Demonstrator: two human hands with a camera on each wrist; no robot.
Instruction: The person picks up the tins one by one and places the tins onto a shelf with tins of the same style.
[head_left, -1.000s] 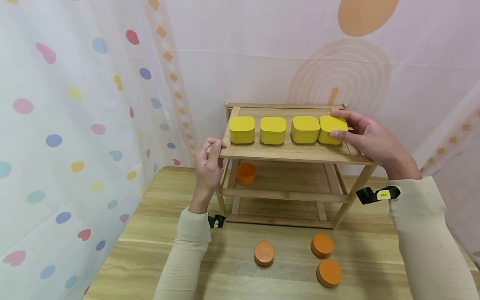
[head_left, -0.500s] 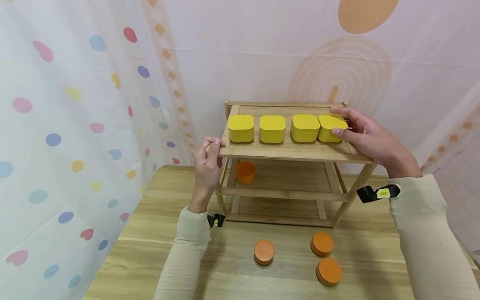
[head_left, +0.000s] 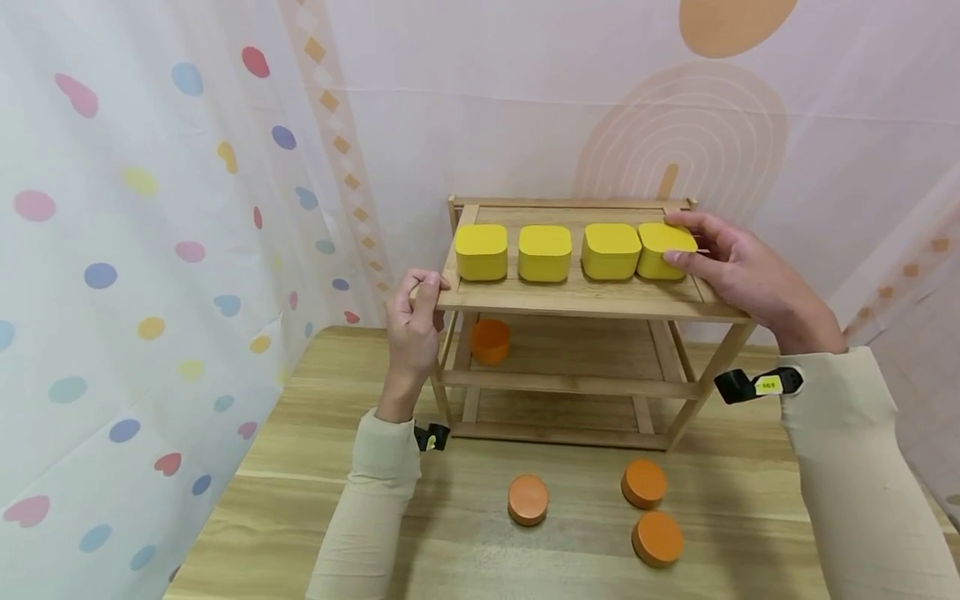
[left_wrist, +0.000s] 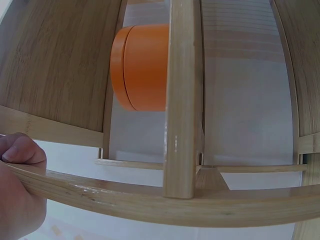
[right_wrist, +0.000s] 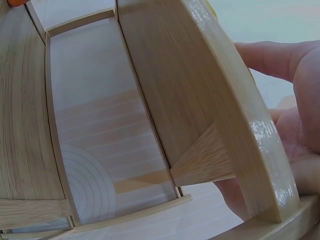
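My right hand [head_left: 761,275] pinches the rightmost yellow box [head_left: 656,260] between thumb and fingers, on the top board of a wooden shelf rack [head_left: 570,307]. That box stands against or very close to a second yellow box [head_left: 611,262]. Further left, a third yellow box [head_left: 545,265] and another yellow box [head_left: 482,263] stand in the same row, with gaps. My left hand [head_left: 415,337] grips the rack's top board at its left side, its thumb on top. In the right wrist view, the rack mostly hides the box beside my right hand [right_wrist: 305,95].
An orange round tub [head_left: 491,345] sits at the left of the middle shelf. On the wooden table [head_left: 315,492] before the rack lie three orange round tubs [head_left: 528,500] [head_left: 644,483] [head_left: 657,539]. A patterned curtain [head_left: 525,100] hangs behind and on the left.
The scene sits slightly higher in the head view, as that camera has shifted a little. Both hands keep their holds, and the boxes keep their places on the rack.
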